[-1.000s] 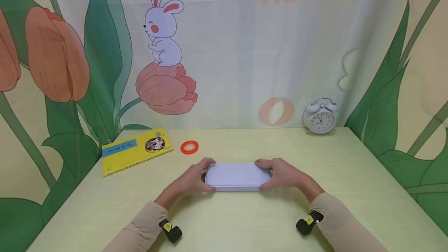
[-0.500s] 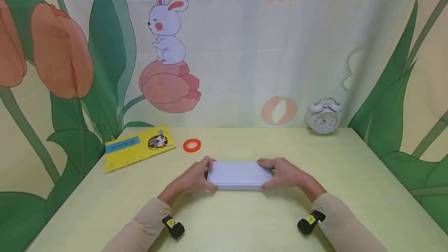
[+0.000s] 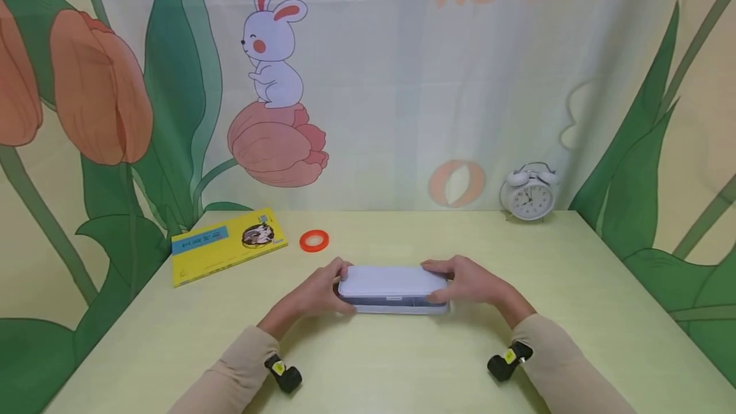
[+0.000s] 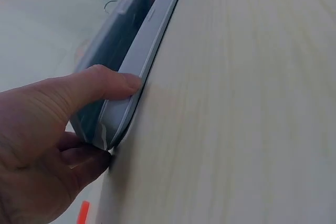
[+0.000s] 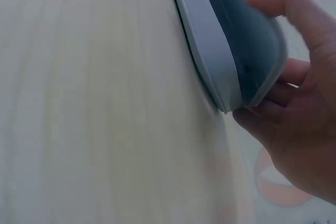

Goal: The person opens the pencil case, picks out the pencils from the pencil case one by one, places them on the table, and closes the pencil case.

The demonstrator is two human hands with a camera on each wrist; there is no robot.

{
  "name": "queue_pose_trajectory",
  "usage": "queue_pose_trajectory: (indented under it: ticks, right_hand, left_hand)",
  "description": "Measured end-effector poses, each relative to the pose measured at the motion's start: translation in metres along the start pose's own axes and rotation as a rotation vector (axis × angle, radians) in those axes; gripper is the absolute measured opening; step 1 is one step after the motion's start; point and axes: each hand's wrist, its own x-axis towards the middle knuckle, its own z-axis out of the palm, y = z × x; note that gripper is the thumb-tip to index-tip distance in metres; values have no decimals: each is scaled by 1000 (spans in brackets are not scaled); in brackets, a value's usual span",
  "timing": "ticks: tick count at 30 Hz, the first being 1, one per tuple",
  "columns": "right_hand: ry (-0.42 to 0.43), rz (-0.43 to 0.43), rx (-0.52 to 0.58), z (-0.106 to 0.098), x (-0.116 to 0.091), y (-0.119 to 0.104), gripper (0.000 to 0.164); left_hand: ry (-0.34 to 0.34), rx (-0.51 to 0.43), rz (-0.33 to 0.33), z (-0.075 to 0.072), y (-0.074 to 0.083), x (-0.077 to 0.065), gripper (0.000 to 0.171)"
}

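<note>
In the head view, a white case [image 3: 393,287] is lying flat on the middle of the table [image 3: 391,363], its long axis running left to right, roughly parallel to the table's far edge. Its opening side is facing the person, and the lid [image 3: 388,278] is standing slightly raised there, leaving a dark gap above the base [image 3: 374,309]. The left hand [image 3: 318,289] is gripping the left end, and the right hand [image 3: 471,282] is holding the right end, its thumb at the lid's near edge. Behind, a yellow book [image 3: 224,254] is lying at an angle on the left, an orange ring [image 3: 314,250] is resting just beside it, and a white alarm clock [image 3: 530,200] is standing at the far right.

In the left wrist view, the case is stretching diagonally from lower left to upper right. The left thumb is pressing on the base's front wall while the other fingers are curling behind the end, clamped on the case.

In the right wrist view, the case is slanting from the top down towards the right. The right thumb is touching the raised lid's edge, and the other fingers are bending around the case's end.
</note>
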Motion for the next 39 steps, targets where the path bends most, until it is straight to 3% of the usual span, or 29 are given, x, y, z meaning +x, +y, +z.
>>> queue_pose_trajectory:
  ticks: [6,16,21,27,30,32,36,39]
  right_hand:
    - [70,44,165,-3,0,5,61]
    - [303,172,412,-4,2,3,43]
    - [340,211,410,-2,3,0,28]
    - [358,181,408,-4,3,5,28]
    - [342,162,358,-6,3,8,33]
    - [295,132,244,-6,1,9,43]
    - [145,83,-20,-3,-3,6,81]
    - [59,67,-138,1,-5,-1,105]
  left_hand:
    - [-1,-144,-10,-2,-11,-1,77]
    - [-25,-171,-31,-5,-14,0,109]
    - [-5,-126,-64,-4,-14,-1,107]
    - [11,-92,-65,-4,-13,0,100]
    - [4,-98,-46,-4,-12,0,95]
    - [-3,-100,-38,-4,-11,0,96]
    - [-22,-79,-27,-5,-12,0,105]
    - [-36,-48,-26,-5,-13,0,111]
